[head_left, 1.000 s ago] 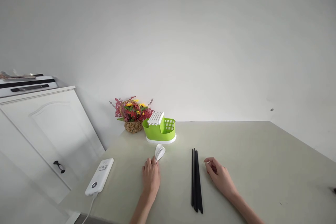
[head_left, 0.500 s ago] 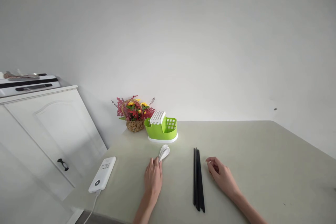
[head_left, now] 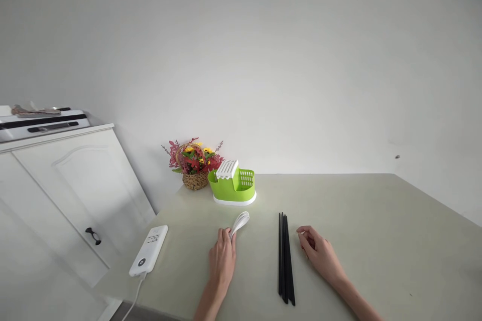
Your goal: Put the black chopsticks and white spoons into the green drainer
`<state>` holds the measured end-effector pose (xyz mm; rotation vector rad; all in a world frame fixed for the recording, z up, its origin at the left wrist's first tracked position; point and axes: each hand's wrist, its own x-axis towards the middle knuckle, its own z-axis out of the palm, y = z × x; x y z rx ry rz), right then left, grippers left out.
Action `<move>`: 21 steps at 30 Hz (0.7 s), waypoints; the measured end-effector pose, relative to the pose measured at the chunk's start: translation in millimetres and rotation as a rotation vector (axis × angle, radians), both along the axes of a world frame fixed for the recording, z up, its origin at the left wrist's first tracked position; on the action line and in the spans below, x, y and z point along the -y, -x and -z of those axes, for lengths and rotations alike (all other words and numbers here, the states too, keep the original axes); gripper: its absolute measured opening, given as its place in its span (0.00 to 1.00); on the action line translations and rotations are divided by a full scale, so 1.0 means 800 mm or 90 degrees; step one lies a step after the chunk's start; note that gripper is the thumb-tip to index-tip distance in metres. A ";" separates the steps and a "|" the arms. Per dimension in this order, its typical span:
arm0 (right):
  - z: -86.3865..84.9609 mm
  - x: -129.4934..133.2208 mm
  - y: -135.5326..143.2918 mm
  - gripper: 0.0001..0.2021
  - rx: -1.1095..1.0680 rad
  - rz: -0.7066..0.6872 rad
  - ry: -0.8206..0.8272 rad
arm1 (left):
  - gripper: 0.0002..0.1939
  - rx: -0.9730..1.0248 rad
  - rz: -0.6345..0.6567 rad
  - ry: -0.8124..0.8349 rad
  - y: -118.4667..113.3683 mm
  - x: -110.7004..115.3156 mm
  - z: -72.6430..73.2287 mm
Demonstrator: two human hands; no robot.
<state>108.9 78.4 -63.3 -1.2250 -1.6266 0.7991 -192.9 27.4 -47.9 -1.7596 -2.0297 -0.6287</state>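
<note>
My left hand (head_left: 222, 261) is closed around the handles of some stacked white spoons (head_left: 240, 221), whose bowls point up and to the right. My right hand (head_left: 319, 255) rests on the table with its fingers curled; whether anything is between them is too small to tell. Between my hands, nearer the right one, lies a bundle of black chopsticks (head_left: 286, 261). A green utensil holder (head_left: 233, 188) with a white slotted top and white base stands beyond the spoons.
A wicker basket (head_left: 195, 181) of artificial flowers stands beside the holder at the back left. On the table's left lies a white power bank (head_left: 149, 251) with a cable. A white cabinet (head_left: 83, 180) stands left of the table (head_left: 357, 210).
My left hand has shifted slightly right, and the spoons in it are tilted further to the right. The whole view has moved a little. My right hand keeps its pose.
</note>
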 end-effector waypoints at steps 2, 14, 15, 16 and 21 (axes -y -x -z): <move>0.001 0.000 0.000 0.20 0.001 -0.003 0.002 | 0.17 0.003 0.005 -0.003 0.000 0.002 0.000; 0.000 0.008 0.004 0.16 -0.011 -0.012 0.001 | 0.12 0.158 0.150 -0.037 -0.045 0.041 -0.012; -0.002 0.012 0.007 0.16 -0.016 -0.018 -0.004 | 0.12 0.189 0.168 -0.041 -0.055 0.043 -0.015; -0.005 0.017 0.010 0.17 -0.030 -0.033 -0.009 | 0.12 0.224 0.187 -0.044 -0.065 0.045 -0.020; -0.035 0.048 0.025 0.25 -0.171 -0.174 -0.001 | 0.14 0.431 0.275 0.001 -0.121 0.052 -0.045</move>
